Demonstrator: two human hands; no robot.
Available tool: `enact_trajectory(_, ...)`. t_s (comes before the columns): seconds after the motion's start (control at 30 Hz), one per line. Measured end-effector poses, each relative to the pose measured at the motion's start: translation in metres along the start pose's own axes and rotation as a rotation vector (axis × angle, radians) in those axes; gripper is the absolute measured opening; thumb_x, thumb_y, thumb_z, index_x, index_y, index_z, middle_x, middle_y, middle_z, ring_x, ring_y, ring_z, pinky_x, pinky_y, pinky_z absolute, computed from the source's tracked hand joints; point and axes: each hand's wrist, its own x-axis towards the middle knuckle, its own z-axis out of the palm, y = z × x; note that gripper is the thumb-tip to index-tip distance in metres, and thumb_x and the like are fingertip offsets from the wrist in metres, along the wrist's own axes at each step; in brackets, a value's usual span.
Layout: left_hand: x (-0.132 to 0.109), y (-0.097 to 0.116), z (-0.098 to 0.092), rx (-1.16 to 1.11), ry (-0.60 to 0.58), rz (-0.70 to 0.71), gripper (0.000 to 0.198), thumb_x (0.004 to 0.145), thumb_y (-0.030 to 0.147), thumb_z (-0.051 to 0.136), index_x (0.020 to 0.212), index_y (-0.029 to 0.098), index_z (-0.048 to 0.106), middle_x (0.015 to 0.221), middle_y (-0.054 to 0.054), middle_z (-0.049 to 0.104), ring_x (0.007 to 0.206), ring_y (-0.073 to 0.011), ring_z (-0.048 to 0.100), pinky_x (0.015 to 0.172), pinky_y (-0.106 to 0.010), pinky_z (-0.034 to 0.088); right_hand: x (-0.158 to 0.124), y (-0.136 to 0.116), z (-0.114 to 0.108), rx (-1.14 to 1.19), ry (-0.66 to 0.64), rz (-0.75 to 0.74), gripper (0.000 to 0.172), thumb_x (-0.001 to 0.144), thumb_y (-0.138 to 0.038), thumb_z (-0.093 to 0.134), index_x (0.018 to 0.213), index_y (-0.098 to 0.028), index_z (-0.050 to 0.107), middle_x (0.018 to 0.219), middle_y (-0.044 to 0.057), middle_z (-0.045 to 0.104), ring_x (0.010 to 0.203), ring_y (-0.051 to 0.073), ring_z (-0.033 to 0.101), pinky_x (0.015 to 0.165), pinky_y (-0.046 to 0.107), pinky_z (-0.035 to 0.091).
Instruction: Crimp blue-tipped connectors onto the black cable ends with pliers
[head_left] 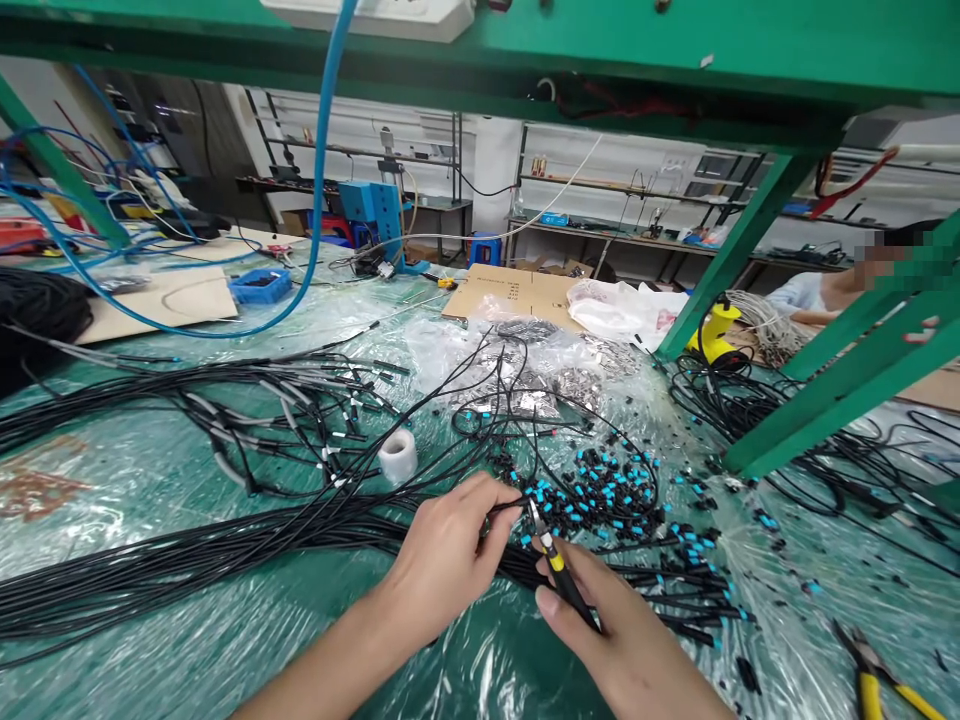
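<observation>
My left hand [454,545] is closed in a pinch on a black cable [514,506] near its end. My right hand [611,620] grips a slim utility knife [562,575] with a black handle, a yellow band and a metal tip. That tip meets the cable end just beyond my left fingertips; fine detail there is too small to make out. Under and left of my hands runs a thick bundle of black cables [247,550]. Many small black connectors with blue parts [615,490] lie scattered just beyond my right hand.
A clear tape roll [398,457] stands behind my left hand. Yellow-handled pliers [870,665] lie at the lower right. Bags of metal parts [525,380] and a cardboard sheet [510,292] lie further back. A green post [840,390] rises at right; a person [817,290] is beyond.
</observation>
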Motion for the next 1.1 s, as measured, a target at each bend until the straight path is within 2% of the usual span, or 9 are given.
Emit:
enact_trajectory(0.47, -0.0006, 0.0015, -0.0001, 0.047, -0.027, 0.031, 0.014, 0.095, 0.023, 0.046, 0.102, 0.023, 0.058, 0.085, -0.001, 0.062, 0.068, -0.0159, 0.059, 0.054, -0.026, 0.040, 0.0008, -0.0041, 0.0002, 0.023, 0.003, -0.011, 0.043, 0.092, -0.039, 0.051, 0.134, -0.028, 0.051, 0.136, 0.004, 0.056, 0.123, 0.021, 0.052, 0.104, 0.035, 0.040)
enact_trajectory(0.63, -0.0003, 0.0008, -0.0008, 0.047, -0.029, 0.038, 0.016, 0.095, 0.023, 0.046, 0.103, 0.023, 0.059, 0.085, -0.001, 0.062, 0.066, -0.0154, 0.059, 0.053, -0.026, 0.040, 0.0028, -0.0016, 0.0032, 0.028, 0.039, 0.008, 0.039, 0.090, -0.038, 0.052, 0.128, -0.028, 0.054, 0.128, 0.004, 0.060, 0.116, 0.020, 0.056, 0.100, 0.034, 0.042)
enact_trajectory(0.8, -0.0006, 0.0010, -0.0014, 0.035, -0.027, 0.038, 0.017, 0.095, 0.022, 0.045, 0.104, 0.022, 0.060, 0.086, -0.002, 0.062, 0.069, -0.0159, 0.059, 0.054, -0.026, 0.041, 0.0036, -0.0014, 0.0048, -0.030, 0.052, 0.048, 0.030, 0.089, -0.038, 0.052, 0.112, -0.021, 0.061, 0.112, 0.008, 0.066, 0.101, 0.023, 0.061, 0.090, 0.034, 0.045)
enact_trajectory(1.1, 0.0008, 0.0017, -0.0009, 0.028, -0.037, 0.019, 0.018, 0.095, 0.022, 0.044, 0.104, 0.022, 0.060, 0.088, -0.002, 0.062, 0.070, -0.0161, 0.060, 0.056, -0.026, 0.043, 0.0067, -0.0062, 0.0040, -0.031, 0.040, 0.084, 0.027, 0.086, -0.035, 0.051, 0.107, -0.020, 0.061, 0.101, 0.008, 0.067, 0.093, 0.024, 0.062, 0.083, 0.035, 0.046)
